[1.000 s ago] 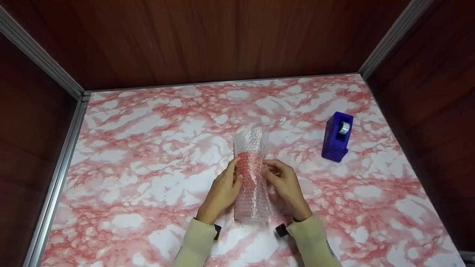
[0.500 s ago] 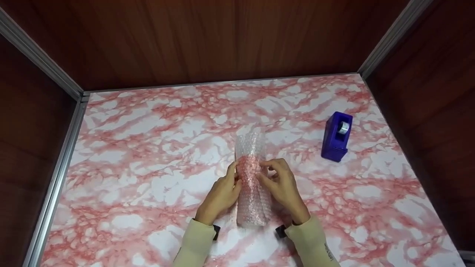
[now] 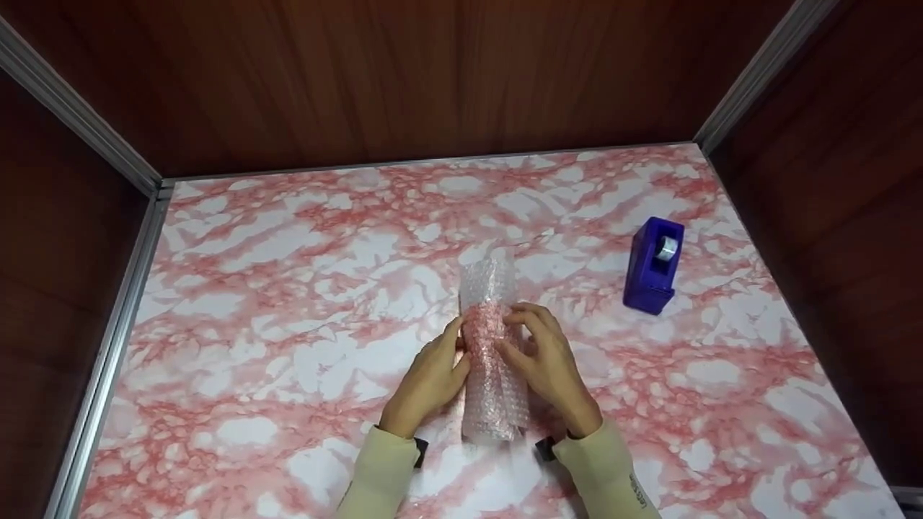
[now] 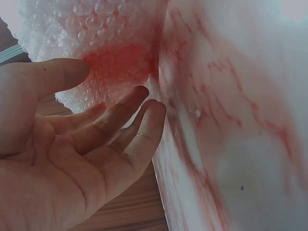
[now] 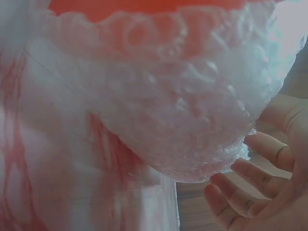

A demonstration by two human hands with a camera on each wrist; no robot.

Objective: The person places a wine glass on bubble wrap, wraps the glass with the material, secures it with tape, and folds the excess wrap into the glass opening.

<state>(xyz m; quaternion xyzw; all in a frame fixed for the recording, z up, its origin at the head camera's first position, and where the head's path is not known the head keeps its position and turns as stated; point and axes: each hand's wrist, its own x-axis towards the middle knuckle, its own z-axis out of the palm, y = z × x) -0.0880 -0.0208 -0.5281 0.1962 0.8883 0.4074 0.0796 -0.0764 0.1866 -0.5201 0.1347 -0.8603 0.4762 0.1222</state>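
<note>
A roll of clear bubble wrap [image 3: 490, 411] lies lengthwise between my hands, with a red object [image 3: 484, 328] showing through its middle. What the red object is stays hidden by the wrap. My left hand [image 3: 431, 375] rests along the left side; in the left wrist view its thumb [image 4: 72, 72] touches the wrap and the other fingers are extended. On the right side, my right hand [image 3: 551, 360] has its thumb and forefinger on top of the wrap. In the right wrist view, its loosely bent fingers [image 5: 260, 178] lie by the wrap's edge.
A purple tape dispenser [image 3: 651, 267] with a roll of clear tape stands to the right on the red-and-white marbled table [image 3: 288, 288]. Dark wooden panels [image 3: 433, 79] and metal rails [image 3: 108, 346] border the table at the back and sides.
The right-hand flap of bubble wrap has come over the top of the roll. My right hand has shifted slightly left with it, and the roll looks narrower; my left hand stays nearly put.
</note>
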